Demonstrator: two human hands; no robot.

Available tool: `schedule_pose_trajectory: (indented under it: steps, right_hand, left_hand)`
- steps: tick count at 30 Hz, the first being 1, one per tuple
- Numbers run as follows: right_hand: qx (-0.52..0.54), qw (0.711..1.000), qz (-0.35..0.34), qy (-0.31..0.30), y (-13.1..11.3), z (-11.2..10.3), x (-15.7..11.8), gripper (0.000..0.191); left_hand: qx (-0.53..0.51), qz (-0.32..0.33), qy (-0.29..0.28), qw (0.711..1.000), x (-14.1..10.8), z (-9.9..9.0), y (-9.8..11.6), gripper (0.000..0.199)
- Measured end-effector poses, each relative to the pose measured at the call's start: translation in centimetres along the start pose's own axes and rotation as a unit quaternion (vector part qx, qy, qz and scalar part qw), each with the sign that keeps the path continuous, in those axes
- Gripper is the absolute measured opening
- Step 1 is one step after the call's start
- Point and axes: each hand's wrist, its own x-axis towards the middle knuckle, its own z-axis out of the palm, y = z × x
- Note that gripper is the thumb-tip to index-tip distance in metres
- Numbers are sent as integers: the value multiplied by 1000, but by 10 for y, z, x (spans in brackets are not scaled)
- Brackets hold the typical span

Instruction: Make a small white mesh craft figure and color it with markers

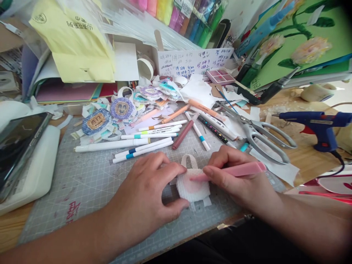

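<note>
A small white ribbed paper piece [202, 193] with a loop at its top lies on the grey cutting mat [110, 212]. Pale pink colour covers its middle. My left hand [148, 187] grips its left edge between thumb and forefinger. In my right hand [233, 172] is a pink marker [244, 169], its tip touching the pink patch. Just beyond lie several white pens [145, 148] and a brown marker [183, 135]. Finished-looking round pieces, one blue [96, 121] and one purple [123, 107], rest on the far left of the mat.
Scissors [271, 141] and a blue glue gun [319, 124] lie to the right. A phone [23, 146] rests on a white box at the left. Paper scraps [195, 90] and a yellow bag [74, 44] stand at the back.
</note>
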Motion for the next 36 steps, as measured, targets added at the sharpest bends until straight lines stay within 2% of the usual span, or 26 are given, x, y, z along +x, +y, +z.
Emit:
schedule_pose_trajectory:
  steps: [4,7,11,14,18,21,25,28,31,34,36]
  right_hand:
    - [6,999,-4,-43,1,-1,-1,26]
    - [1,1000,-5,-15,0,-1,-1,24]
    - [9,999,-1,-35,1,0,-1,25]
    - [15,1000,-5,6,2,0,0,25]
    - [29,999,6,-30,2,-2,1,25]
    - [24,1000,-3,4,3,-3,1,25]
    - [36,999,-5,-22,5,-4,1,26]
    - [31,999,-14,7,5,-4,1,26]
    - [37,999,-15,-21,7,-5,2,26]
    - [39,999,-30,4,8,-5,2,25]
    - [50,998,-33,-9,9,-4,2,25]
  left_hand:
    - [-2,2,-1,1000,1,1,-1,36]
    - [-1,1,-3,1000,2,1,-1,34]
    - [1,1,-6,1000,1,0,0,35]
    - [0,-2,-6,1000,-1,-1,1,35]
    - [1,0,-6,1000,-2,0,0,34]
    - [4,4,-1,1000,-2,2,-1,35]
    - [7,1,3,1000,-2,3,-2,35]
    - [7,3,6,1000,0,3,-1,34]
    - [7,2,5,1000,1,2,-1,35]
    - [5,2,5,1000,0,2,-2,35]
    - [5,4,8,1000,0,2,-2,35]
